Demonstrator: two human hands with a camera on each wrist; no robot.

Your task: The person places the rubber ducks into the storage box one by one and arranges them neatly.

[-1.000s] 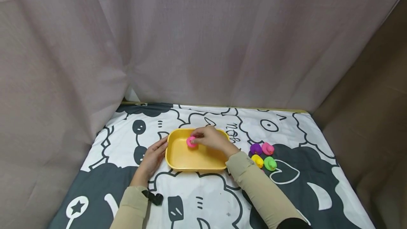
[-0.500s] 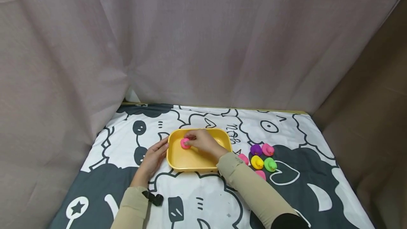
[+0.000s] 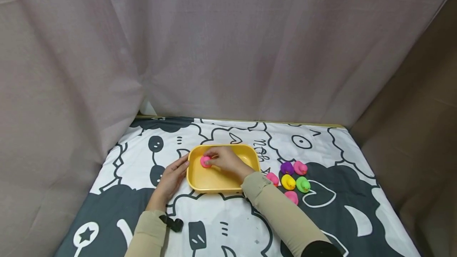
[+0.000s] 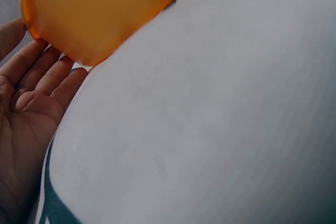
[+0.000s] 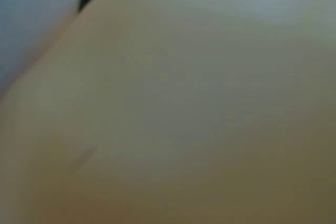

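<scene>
Inside the yellow tray (image 3: 221, 183), near its left end, my right hand (image 3: 226, 160) pinches a small pink rubber duck (image 3: 205, 162) between thumb and fingertips. The duck sits low over the tray floor. My left hand (image 3: 173, 177) rests with extended fingers along the tray's left side. In the left wrist view, the left fingers (image 4: 55, 74) lie against the tray's outer wall (image 4: 100, 19), palm toward the camera. The right wrist view is blurred, filled with a pale yellowish surface, and the right fingers are hidden there.
Right of the tray lies a cluster of rubber ducks: purple (image 3: 287, 168), yellow (image 3: 288, 182), green (image 3: 303, 185) and several pink ones (image 3: 300, 167). A black-and-white patterned cloth (image 3: 228, 225) covers the table. Grey curtains (image 3: 228, 50) hang behind and at the sides.
My right hand has moved the pink duck leftward within the tray, slowing at the end. Pink ducks beside the right sleeve have come into view. My left hand stays put.
</scene>
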